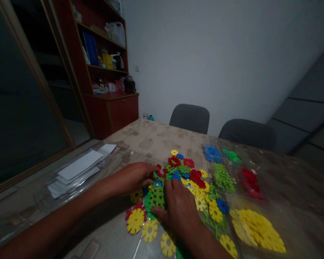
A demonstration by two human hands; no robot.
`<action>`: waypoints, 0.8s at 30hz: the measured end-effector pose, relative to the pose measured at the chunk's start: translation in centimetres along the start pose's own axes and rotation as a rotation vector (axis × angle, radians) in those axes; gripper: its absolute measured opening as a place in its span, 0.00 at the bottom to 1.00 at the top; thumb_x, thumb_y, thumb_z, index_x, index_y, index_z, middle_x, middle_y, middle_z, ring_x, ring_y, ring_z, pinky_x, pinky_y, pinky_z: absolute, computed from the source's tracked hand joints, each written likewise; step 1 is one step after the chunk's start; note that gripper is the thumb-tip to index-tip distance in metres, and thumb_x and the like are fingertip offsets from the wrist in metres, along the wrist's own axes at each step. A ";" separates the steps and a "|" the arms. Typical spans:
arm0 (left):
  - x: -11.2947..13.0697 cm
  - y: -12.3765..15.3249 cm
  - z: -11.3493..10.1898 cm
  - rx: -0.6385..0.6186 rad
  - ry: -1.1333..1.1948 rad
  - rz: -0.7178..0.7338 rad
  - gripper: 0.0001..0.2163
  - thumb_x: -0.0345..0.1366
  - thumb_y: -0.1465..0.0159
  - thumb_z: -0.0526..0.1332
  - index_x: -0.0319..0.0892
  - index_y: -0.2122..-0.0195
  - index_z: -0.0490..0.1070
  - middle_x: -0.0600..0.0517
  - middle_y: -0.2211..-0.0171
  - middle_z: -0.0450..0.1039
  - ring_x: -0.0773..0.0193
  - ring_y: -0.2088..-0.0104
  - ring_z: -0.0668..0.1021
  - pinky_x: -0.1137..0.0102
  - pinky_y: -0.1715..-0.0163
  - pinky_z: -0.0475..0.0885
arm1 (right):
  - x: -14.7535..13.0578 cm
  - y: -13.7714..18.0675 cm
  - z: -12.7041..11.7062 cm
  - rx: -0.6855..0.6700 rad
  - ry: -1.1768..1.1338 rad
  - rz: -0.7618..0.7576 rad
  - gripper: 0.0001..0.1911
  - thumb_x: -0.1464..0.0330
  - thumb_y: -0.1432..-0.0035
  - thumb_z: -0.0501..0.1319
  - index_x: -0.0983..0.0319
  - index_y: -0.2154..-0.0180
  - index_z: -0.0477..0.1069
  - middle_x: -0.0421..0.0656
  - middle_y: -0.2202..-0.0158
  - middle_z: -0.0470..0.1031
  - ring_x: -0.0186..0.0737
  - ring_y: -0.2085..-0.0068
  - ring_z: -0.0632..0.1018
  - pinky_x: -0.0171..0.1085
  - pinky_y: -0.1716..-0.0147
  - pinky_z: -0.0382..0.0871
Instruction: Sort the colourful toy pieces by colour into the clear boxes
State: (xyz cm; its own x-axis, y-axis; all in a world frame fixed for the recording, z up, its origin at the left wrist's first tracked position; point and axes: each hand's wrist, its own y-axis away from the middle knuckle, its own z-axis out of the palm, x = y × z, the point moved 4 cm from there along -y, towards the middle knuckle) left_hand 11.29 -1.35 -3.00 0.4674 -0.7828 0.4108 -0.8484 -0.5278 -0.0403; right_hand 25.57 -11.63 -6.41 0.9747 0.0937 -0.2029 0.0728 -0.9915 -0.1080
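Observation:
A heap of interlocking plastic building pieces in several colours lies on the table before me. My left hand (137, 176) reaches in from the left, its fingers curled at a red notched piece (160, 171) on the heap's near-left side. My right hand (181, 207) rests on the heap, thumb apart from the fingers, beside light green square pieces (158, 197). Part of the heap is hidden under its palm. A blue piece (158, 184) shows between the hands. Yellow notched discs (135, 221) lie around the near edge.
Clear containers at the right hold sorted pieces: blue (212, 153), green (231, 156), light green (222, 177), red (249, 181) and yellow (259, 230). Clear plastic packaging with white cards (80, 164) lies at the left. Two grey chairs (190, 118) stand beyond the table (151, 138).

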 end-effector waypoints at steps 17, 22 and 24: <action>0.3 -0.5 0.9 -0.062 0.031 -0.006 0.18 0.31 0.37 0.67 0.47 0.47 0.71 0.48 0.50 0.76 0.53 0.50 0.77 0.64 0.49 0.70 | 2.3 -0.2 -1.5 -0.033 -0.048 -0.088 0.23 0.60 0.46 0.70 0.65 0.52 0.72 0.52 0.52 0.73 0.55 0.52 0.75 0.48 0.54 0.70; 0.2 -0.4 1.1 -0.058 0.045 0.024 0.17 0.31 0.37 0.65 0.48 0.47 0.71 0.48 0.48 0.73 0.54 0.49 0.76 0.64 0.48 0.69 | 2.1 -0.2 -0.7 -0.050 -0.056 -0.072 0.28 0.57 0.47 0.72 0.65 0.50 0.71 0.55 0.49 0.72 0.59 0.50 0.73 0.53 0.51 0.69; 0.3 -0.4 0.8 -0.071 0.050 0.010 0.15 0.29 0.36 0.63 0.47 0.49 0.72 0.48 0.50 0.74 0.54 0.50 0.76 0.65 0.49 0.69 | 1.6 0.0 -0.1 -0.073 -0.065 -0.081 0.31 0.58 0.50 0.73 0.66 0.49 0.71 0.56 0.47 0.71 0.61 0.48 0.72 0.54 0.49 0.68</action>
State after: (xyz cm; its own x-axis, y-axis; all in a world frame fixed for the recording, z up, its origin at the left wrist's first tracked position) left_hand 12.00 -1.66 -3.62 0.4470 -0.7695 0.4561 -0.8694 -0.4937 0.0192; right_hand 27.11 -11.48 -6.58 0.9494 0.1771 -0.2593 0.1684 -0.9841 -0.0556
